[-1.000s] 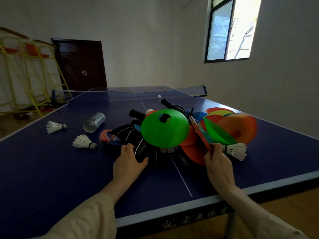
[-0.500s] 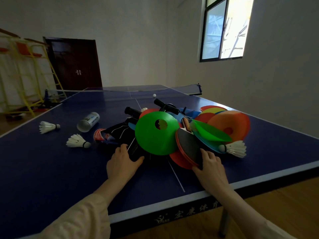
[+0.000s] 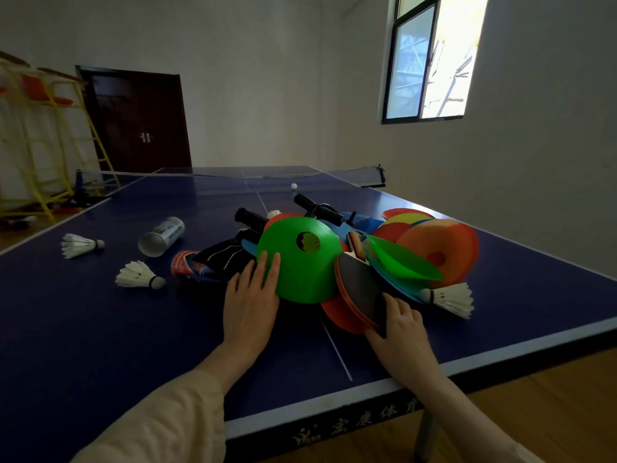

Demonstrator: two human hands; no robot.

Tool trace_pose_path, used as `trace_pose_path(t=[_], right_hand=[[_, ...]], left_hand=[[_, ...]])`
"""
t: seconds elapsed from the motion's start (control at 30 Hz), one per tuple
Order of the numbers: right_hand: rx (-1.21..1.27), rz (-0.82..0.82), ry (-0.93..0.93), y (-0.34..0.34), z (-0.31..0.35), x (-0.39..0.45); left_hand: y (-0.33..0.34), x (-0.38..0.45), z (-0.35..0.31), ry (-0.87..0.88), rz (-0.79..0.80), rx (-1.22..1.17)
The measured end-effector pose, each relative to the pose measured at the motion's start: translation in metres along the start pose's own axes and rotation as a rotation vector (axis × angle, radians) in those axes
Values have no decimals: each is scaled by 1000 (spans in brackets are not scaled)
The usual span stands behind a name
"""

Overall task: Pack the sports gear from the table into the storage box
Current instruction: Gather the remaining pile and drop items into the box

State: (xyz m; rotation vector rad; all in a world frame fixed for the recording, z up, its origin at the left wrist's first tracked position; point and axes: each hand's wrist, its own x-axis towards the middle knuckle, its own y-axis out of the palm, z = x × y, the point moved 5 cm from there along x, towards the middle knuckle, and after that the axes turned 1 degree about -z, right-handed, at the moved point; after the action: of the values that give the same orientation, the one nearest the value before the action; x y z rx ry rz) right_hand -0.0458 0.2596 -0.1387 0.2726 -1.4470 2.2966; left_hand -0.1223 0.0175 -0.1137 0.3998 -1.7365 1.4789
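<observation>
Flat and spread, the left hand [image 3: 251,304] presses its straight fingers against the near rim of the big green cone [image 3: 298,262]; half a second ago it lay lower, on the black fabric cover [image 3: 224,259] at the pile's 8 o'clock edge. The person seems to be bracing the heap from that side.

Going left to right from the table's 9 o'clock side: two loose shuttlecocks, the far one [image 3: 80,244] and the near one [image 3: 138,275], then a tipped shuttle tube [image 3: 162,236], all apart from the heap. At the centre sits the pile itself, with black handles [image 3: 319,208] poking out at 12 o'clock. Right of the green cone, the paddle [image 3: 360,289], which a second ago stood edge-on, now shows its dark face. The right hand [image 3: 399,324] curls its fingers over the paddle's near rim with the thumb beneath, pinching it. Past that lie a green dish [image 3: 400,264], an orange cone [image 3: 440,252] and a third shuttlecock [image 3: 449,297] at 3 o'clock.

No storage box is in view, and all the gear is on the blue table [image 3: 100,329], so packing has probably barely begun.
</observation>
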Motion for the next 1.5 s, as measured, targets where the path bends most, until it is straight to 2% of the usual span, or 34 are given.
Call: trace_pose_path(t=[0.1,0.23,0.3,0.43,0.63,0.8,0.93,1.17,1.27,1.37,1.5], right_hand=[[151,-35,11,-1,-2,0],[275,-97,40,-5,-9,2],[429,-119,60,-9,-11,0],[636,-173,42,-12,-10,-4],[590,-186,-10,-20,0,-9],[534,-306,-149,-37,8,-13],[644,-382,-156,-56,21,-30],[904,-367,37,-82,16,-91],[957,-425,99,-93,-8,-147],[970,-455,214,-101,-46,-203],[800,-475,430,-105,-115,-272]], left_hand=[[-6,-3,12,-137,-89,-213],[-19,-8,29,-481,-178,-425],[-20,-10,32,-549,-235,-498],[-17,-10,36,-535,-264,-478],[-30,-6,21,-407,-235,-371],[-41,-20,12,-435,-203,-456],[-54,-31,7,-478,-188,-569],[-104,-53,-80,-417,-160,-1071],[-105,-78,-118,-385,-110,-1162],[-94,-112,-160,-369,9,-1223],[-77,-156,-223,-291,235,-1228]])
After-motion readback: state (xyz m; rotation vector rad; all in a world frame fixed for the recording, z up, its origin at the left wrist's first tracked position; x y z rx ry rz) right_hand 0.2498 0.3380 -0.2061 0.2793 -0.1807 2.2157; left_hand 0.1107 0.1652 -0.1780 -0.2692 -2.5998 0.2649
